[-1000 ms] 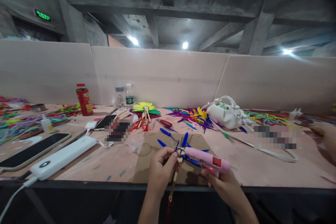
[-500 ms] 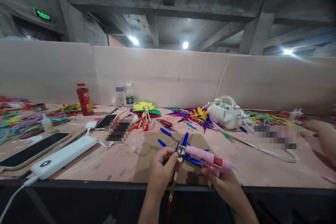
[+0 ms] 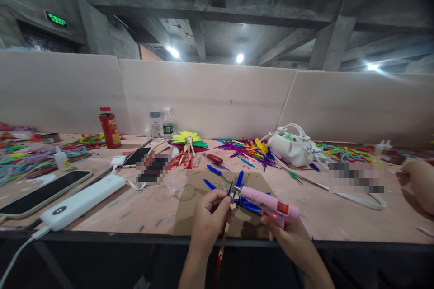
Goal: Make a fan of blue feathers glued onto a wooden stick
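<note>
My right hand (image 3: pixel 283 232) is wrapped round the grip of a pink hot glue gun (image 3: pixel 264 201), whose red light is lit. Its metal nozzle points left, close to a small blue feather (image 3: pixel 231 188) pinched between the fingers of my left hand (image 3: pixel 212 214). Below those fingers a thin wooden stick (image 3: pixel 223 241) with a red end reaches past the table edge; whether the left hand grips it too I cannot tell. Several blue feathers (image 3: pixel 240 178) lie around the nozzle on a brown cardboard sheet (image 3: pixel 190 216), partly hidden by the gun.
Left lie a white power bank (image 3: pixel 83 203), a phone (image 3: pixel 44 193) and cables. Behind are a red bottle (image 3: pixel 110 130), a yellow feather flower (image 3: pixel 186 137), a red-handled tool (image 3: pixel 214 158), colourful feathers (image 3: pixel 251 151) and a white handbag (image 3: pixel 290 149). Another person's arm (image 3: pixel 420 185) rests far right.
The glue gun has shifted very slightly right and down, its nozzle still near the feather. The other person's arm at far right has drawn back. My left hand stays almost still.
</note>
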The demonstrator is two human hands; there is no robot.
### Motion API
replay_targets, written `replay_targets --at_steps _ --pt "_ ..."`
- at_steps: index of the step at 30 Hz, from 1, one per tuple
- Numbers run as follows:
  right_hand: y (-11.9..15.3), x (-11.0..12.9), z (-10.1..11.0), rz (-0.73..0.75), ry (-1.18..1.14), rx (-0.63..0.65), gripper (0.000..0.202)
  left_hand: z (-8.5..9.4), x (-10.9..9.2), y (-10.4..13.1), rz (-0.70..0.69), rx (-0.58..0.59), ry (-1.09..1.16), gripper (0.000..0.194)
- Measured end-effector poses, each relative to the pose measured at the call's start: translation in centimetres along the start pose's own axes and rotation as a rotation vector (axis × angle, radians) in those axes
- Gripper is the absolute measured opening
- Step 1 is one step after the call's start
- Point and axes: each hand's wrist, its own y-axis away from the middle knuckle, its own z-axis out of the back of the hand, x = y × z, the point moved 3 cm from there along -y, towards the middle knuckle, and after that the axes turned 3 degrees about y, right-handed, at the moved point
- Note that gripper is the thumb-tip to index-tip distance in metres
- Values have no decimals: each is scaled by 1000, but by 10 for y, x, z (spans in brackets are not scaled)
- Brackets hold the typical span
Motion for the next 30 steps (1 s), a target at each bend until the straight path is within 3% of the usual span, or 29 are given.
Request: replay_targets --at_steps 30 --pt "1 5 0 -26 44 -56 41 2 4 -2 -21 33 -16 19"
